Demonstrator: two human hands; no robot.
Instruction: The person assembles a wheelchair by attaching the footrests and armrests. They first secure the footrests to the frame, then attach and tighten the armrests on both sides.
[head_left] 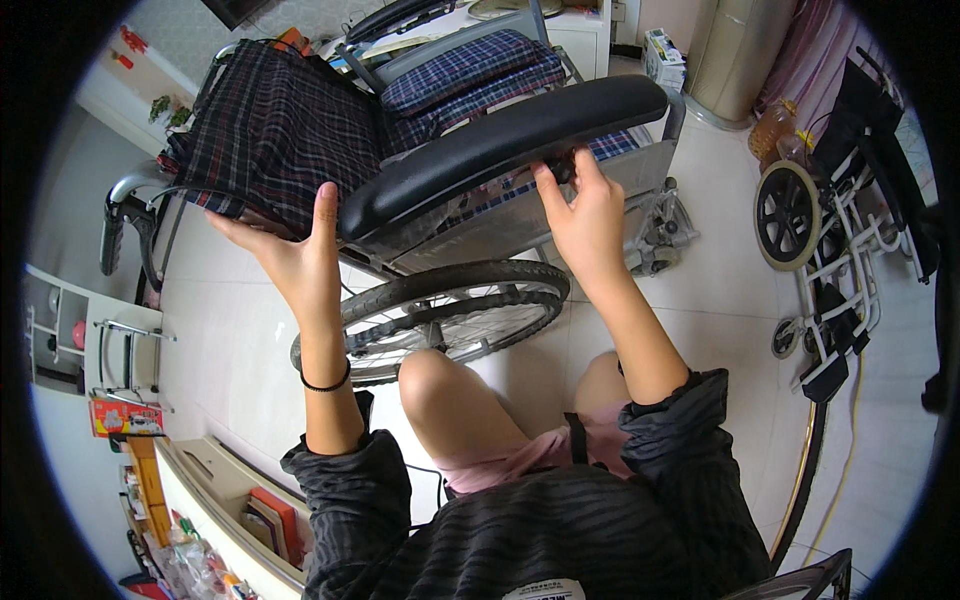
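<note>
A wheelchair (440, 245) with plaid fabric stands sideways before me. Its padded black armrest (510, 140) runs across the middle, above a grey side panel. My left hand (295, 250) is at the rear end of the armrest, beside the plaid backrest (285, 130). Its thumb points up, apart from the fingers, which reach along the backrest's lower edge; some fingertips are hidden. My right hand (588, 215) is under the front half of the armrest, thumb and index finger closed about a small dark fitting (566, 168). The large spoked wheel (450, 310) is below, near my knees.
A folded wheelchair (835, 230) leans at the right, near a metallic column (735, 60) and a bottle of amber liquid (775, 130). At lower left is a cabinet (225, 500) with books. A small metal-framed stool (125, 360) stands at the left. Pale tiles cover the floor.
</note>
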